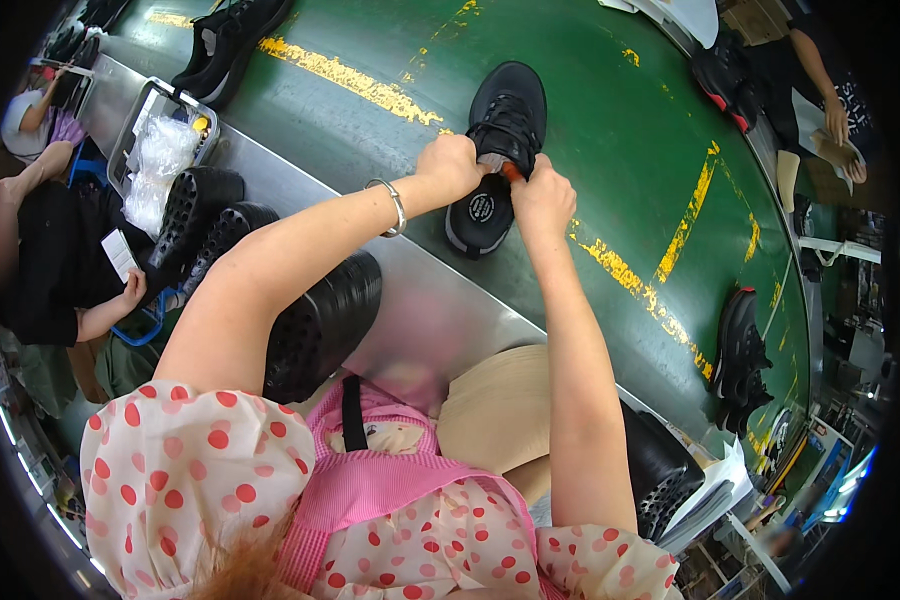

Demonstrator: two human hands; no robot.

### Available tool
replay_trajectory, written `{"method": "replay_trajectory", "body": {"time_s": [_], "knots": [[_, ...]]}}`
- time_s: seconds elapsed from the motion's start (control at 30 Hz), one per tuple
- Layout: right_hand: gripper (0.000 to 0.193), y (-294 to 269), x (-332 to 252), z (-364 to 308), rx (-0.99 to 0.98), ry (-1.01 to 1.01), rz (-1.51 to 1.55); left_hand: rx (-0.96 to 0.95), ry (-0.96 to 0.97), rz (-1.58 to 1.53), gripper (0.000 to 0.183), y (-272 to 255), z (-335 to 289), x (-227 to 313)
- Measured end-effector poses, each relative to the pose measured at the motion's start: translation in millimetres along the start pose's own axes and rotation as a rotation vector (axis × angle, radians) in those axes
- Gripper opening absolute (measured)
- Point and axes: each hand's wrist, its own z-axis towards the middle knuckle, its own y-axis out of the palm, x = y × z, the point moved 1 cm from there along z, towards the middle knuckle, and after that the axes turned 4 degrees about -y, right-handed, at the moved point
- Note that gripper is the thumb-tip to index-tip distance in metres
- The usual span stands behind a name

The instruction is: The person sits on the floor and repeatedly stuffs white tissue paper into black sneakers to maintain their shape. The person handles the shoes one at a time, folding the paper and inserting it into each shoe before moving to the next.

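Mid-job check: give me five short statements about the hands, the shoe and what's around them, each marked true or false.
1. The left hand and right hand are both at the black shoe. True.
2. The shoe's toe points toward the person. False: its toe points away.
3. The bracelet is on the right wrist. False: the silver bracelet is on the left wrist.
4. The green surface bears worn yellow markings. True.
5. The clear plastic bags lie right of the shoe. False: the bags are in a grey bin to its left.
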Motion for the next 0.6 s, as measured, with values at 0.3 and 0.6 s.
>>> {"method": "replay_trajectory", "body": {"time_s": [0.3,0.6], "knots": [[0.028,-1.9,-16.9,0.1,0.082,0.016,0.0,-0.168,-0.059,-0.039,0.058,-20.9,25.9,-15.1],[0.032,-15.1,-61.1,-20.5,-0.234,0.166,0.474,-0.639,-0.368,-0.19,0.042,-27.9,0.3,-19.4]]}}
